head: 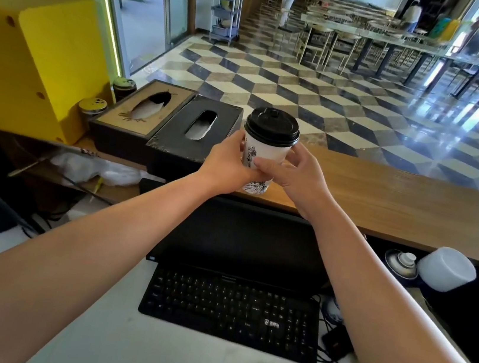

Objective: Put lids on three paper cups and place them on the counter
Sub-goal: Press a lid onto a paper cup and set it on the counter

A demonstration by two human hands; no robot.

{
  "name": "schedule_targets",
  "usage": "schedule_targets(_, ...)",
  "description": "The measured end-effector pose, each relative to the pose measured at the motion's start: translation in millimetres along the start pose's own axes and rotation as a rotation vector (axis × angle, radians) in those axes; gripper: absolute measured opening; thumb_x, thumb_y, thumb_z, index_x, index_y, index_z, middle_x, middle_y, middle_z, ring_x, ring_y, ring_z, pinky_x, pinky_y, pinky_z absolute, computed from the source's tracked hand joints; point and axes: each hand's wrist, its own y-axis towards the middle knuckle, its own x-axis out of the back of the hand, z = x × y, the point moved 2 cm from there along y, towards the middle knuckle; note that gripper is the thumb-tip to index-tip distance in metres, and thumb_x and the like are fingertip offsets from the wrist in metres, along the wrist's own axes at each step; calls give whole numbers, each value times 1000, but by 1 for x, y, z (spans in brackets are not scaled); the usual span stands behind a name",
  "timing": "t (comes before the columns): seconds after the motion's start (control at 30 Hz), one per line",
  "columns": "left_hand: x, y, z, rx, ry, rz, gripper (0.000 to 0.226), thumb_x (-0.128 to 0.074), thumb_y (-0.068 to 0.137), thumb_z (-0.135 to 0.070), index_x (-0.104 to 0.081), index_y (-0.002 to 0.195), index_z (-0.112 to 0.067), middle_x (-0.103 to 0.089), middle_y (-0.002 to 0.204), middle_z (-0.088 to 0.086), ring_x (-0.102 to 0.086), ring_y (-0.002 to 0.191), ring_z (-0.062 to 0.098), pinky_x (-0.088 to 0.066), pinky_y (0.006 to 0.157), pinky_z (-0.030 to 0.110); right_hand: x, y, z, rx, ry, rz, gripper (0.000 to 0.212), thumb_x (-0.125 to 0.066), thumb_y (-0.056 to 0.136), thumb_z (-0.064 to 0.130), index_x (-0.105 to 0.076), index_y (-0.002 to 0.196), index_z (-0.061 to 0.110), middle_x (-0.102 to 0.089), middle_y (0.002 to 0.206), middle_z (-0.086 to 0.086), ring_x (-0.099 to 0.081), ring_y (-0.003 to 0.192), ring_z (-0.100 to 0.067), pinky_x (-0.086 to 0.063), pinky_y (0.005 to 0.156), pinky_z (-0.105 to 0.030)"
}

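Note:
A white paper cup (267,154) with black line drawings stands upright on the wooden counter (400,202), near its front edge. A black lid (271,127) sits on top of it. My left hand (228,164) wraps the cup's left side and my right hand (294,172) grips its right side, thumb across the front. The cup's base touches the counter. I see no other cups or lids.
Two tissue boxes, one tan-topped (146,111) and one black (196,131), stand just left of the cup. A yellow box (33,57) is further left. Below the counter are a monitor (242,237), a keyboard (231,313) and a white container (447,268).

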Motion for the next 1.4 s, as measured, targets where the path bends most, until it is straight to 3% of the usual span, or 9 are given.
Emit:
schedule_targets(0.17,-10,1,8,29,-9,23,64,-89,71,-26,-52,123,-22,-60,101,-18,-59,93,3,-42,70,10,-1,4,-16,-27,-2,0,73,-91,73,27,-58,137,24,-69,128,6,-73,106,-14,-60,95,-42)
schedule_targets(0.33,-16,4,14,39,-18,9,68,-90,71,-28,-53,128,-19,-63,110,-11,-61,100,9,-45,74,14,-3,8,-24,-48,-3,-15,72,-92,69,33,-61,134,24,-70,128,6,-73,108,-18,-60,95,-47)
schedule_targets(0.53,-18,8,14,43,-5,-17,67,-88,72,-26,-53,128,-17,-66,116,-4,-63,105,16,-50,88,31,-7,12,-27,-83,-16,-37,72,-90,66,39,-62,130,23,-71,125,6,-71,110,-18,-59,97,-47)
schedule_targets(0.8,-18,3,13,71,30,-11,68,-89,71,-25,-52,128,-17,-65,122,0,-62,108,17,-48,84,26,-8,10,-32,-120,-25,-31,70,-88,76,26,-55,138,21,-68,130,2,-68,113,-18,-60,95,-43)
schedule_targets(0.87,-18,0,11,84,45,-18,72,-90,71,-24,-52,132,-16,-65,122,0,-63,108,18,-49,84,26,-8,8,-32,-140,-28,-24,76,-88,77,24,-51,142,21,-65,135,1,-68,114,-17,-61,91,-39)
schedule_targets(1.0,-16,-6,2,150,99,-18,78,-91,69,-25,-50,135,-12,-60,115,-2,-64,112,21,-52,92,33,-2,2,-27,-187,-4,-14,89,-88,79,17,-38,153,24,-60,131,6,-66,100,-3,-54,64,-13)
schedule_targets(1.17,-4,-15,-12,253,224,10,67,-90,72,-28,-56,124,-4,-65,119,9,-60,115,24,-42,84,28,10,-18,-13,-218,-166,-143,105,-89,77,31,-25,161,27,-49,150,-2,-57,125,-20,-52,93,-36)
schedule_targets(1.3,15,-31,-19,246,271,-8,83,-91,69,-34,-49,135,-5,-61,131,9,-58,121,25,-46,92,33,17,-53,3,-151,-289,-285,75,-81,84,36,-46,148,24,-61,129,5,-63,109,-14,-56,91,-36)
schedule_targets(1.4,28,-57,-29,158,318,32,66,-88,73,-29,-60,130,-11,-67,123,3,-62,111,17,-45,89,29,16,-86,15,-33,-455,-222,40,-76,88,30,-66,126,24,-68,115,6,-67,95,-10,-53,77,-20)
